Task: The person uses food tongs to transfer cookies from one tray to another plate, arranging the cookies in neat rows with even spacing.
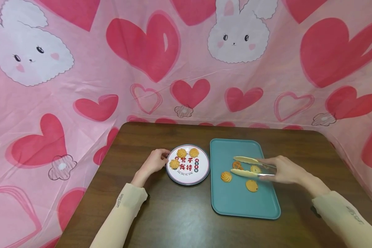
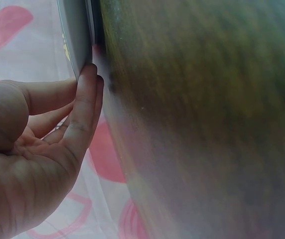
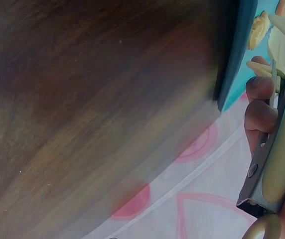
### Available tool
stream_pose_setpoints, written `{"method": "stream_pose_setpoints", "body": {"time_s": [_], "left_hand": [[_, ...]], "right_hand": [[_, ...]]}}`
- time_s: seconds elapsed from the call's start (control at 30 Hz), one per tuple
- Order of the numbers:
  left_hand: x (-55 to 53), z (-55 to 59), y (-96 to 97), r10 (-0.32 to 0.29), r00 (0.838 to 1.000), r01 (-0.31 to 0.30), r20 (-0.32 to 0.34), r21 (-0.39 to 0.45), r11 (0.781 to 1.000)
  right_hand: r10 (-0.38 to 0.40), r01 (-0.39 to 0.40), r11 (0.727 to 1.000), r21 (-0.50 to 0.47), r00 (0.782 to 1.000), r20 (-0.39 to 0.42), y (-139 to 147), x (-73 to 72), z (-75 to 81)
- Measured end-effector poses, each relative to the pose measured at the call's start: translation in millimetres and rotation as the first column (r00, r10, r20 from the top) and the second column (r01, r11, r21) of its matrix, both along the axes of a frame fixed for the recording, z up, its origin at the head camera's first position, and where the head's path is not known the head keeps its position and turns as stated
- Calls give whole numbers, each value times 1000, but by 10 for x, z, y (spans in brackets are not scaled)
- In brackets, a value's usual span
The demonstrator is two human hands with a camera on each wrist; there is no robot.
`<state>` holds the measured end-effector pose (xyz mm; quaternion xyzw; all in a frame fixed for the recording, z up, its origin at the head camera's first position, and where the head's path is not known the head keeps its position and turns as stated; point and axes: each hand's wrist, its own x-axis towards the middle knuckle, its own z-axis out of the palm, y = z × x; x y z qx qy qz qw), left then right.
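Observation:
My left hand [image 1: 154, 162] pinches the left rim of a round white plate [image 1: 186, 178] with red characters, thumb on top and fingers underneath in the left wrist view. Three swirled cookies lie on it: one at top left [image 1: 181, 153], one at top right [image 1: 194, 153], one at the left edge [image 1: 174, 164]. In my right hand [image 1: 286, 169] is a pair of tongs [image 1: 245, 173] with cream tips and a metal body. The tips are spread apart over the teal tray [image 1: 230, 203], with a browner cookie [image 1: 237, 165] between them. Another cookie [image 1: 255, 169] appears between the arms.
Also on the tray are a swirled cookie [image 1: 226, 176] left of the tongs and a flat-looking one [image 1: 251, 186] in front of them. Plate and tray stand side by side on a dark wooden table [image 1: 179, 217]. A pink cloth [image 1: 111, 75] with hearts and rabbits hangs behind.

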<state>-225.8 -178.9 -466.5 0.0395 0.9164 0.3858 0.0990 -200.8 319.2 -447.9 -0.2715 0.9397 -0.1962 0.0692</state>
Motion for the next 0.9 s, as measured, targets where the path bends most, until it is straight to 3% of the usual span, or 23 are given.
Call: {"method": "stream_pose_setpoints", "body": {"time_s": [0.9], "left_hand": [[-1, -22, -7, 2, 1000, -2, -17, -8, 1000]], "right_hand": [[-12, 13, 1000, -22, 999, 34, 22, -6, -36]]}}
